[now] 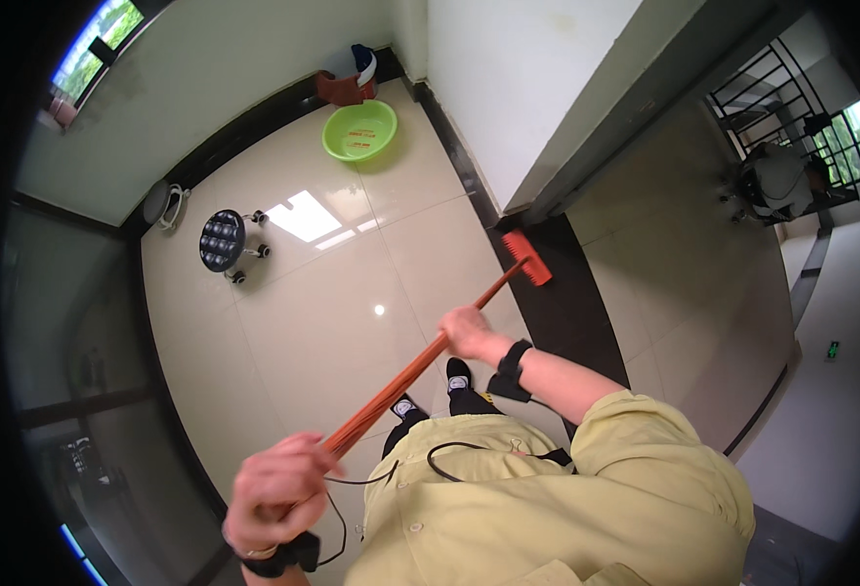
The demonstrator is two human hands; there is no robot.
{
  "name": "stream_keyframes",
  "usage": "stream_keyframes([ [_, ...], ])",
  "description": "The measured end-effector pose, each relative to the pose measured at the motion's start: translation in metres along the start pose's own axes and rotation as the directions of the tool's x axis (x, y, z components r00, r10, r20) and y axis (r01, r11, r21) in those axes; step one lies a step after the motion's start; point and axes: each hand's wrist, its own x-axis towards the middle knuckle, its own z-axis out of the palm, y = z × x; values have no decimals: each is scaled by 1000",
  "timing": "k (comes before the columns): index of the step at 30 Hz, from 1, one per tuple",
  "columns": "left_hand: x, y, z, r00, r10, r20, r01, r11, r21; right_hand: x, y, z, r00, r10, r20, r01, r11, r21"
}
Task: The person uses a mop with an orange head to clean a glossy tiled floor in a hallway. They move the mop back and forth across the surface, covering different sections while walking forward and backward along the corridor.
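My left hand (279, 483) is closed around the top end of a reddish wood-grain handle (393, 381). Further down the same handle, my right hand (466, 333) grips it. This long-handled floor brush (529, 258) has a bright red head with toothed edges. Its head is at the dark floor strip of the doorway, by the corner of the wall; bristles under it are hidden. Black straps circle both my wrists, with thin cables running from them. My feet in dark shoes (459, 375) stand below the handle.
A green plastic basin (360, 132) sits on glossy tiles near a red dustpan-like item (342, 88). A wheeled black stool (223, 242) stands left, beside a grey-topped object (166, 204) at the wall. Glass panels (85, 351) line the left. Beyond the doorway is a wheeled chair (756, 187).
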Motion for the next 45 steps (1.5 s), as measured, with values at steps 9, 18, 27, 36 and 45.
stream_keyframes([
  [9,-35,45,-15,924,357,-140,-372,922,-103,6,-96,-35,963,-244,116,215,952,218],
  [18,-58,17,-4,918,155,-365,-185,982,-47,45,-98,-22,953,-244,180,243,970,29],
  [27,-104,89,-35,909,384,-161,-403,909,-110,23,-207,-27,775,-549,314,506,836,211],
  [36,-60,-18,3,851,53,-523,-24,998,62,110,-108,-41,946,-318,58,323,939,-118],
  [45,-49,6,7,990,68,-127,-52,991,123,75,-91,-25,951,-282,125,298,945,-136],
])
